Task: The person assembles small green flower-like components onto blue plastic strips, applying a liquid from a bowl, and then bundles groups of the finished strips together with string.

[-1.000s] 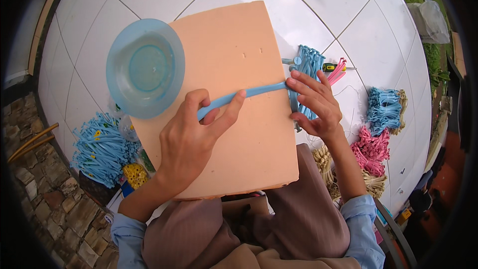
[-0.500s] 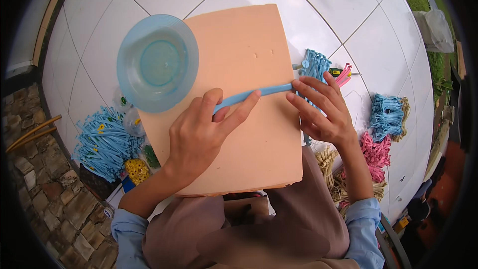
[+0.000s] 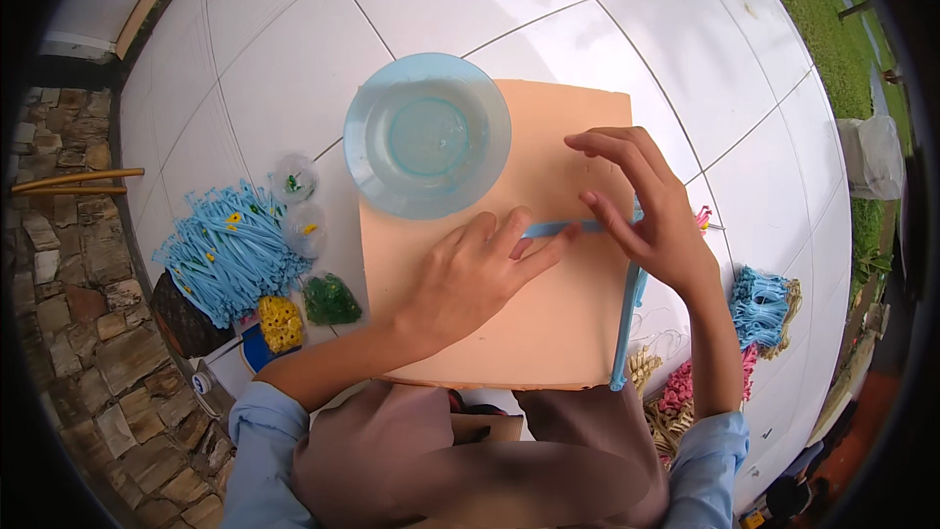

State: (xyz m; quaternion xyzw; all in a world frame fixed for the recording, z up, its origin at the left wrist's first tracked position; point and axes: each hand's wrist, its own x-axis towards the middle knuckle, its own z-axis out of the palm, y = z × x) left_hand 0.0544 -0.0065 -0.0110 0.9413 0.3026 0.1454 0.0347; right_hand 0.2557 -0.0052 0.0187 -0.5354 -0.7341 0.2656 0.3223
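Observation:
A peach-coloured board (image 3: pixel 470 353) lies across my lap. Over its middle runs a flat light-blue strip (image 3: pixel 583 227), its left end gripped in the bent fingers of my left hand (image 3: pixel 480 274). My right hand (image 3: pixel 656 216) is raised over the strip's right end, fingers spread and curved, holding nothing that I can see; its thumb is close above the strip. A light-blue length (image 3: pixel 624 333) hangs along the board's right edge; whether it is the same strip is hidden behind my right hand. A translucent blue bowl (image 3: pixel 367 181) stands on the board's far left corner.
Left on the white tiles (image 3: pixel 284 20) are a pile of light-blue knotted strips (image 3: pixel 225 255) and bags of yellow (image 3: pixel 280 323) and green pieces (image 3: pixel 331 300). Right are blue (image 3: pixel 759 309) and pink bundles (image 3: pixel 676 392). A stone-paved strip (image 3: pixel 83 304) borders the left.
The view has shifted, so the board and bowl appear further right. My right hand has lifted from the strip's end with its fingers spread. A blue length now shows hanging at the board's right edge.

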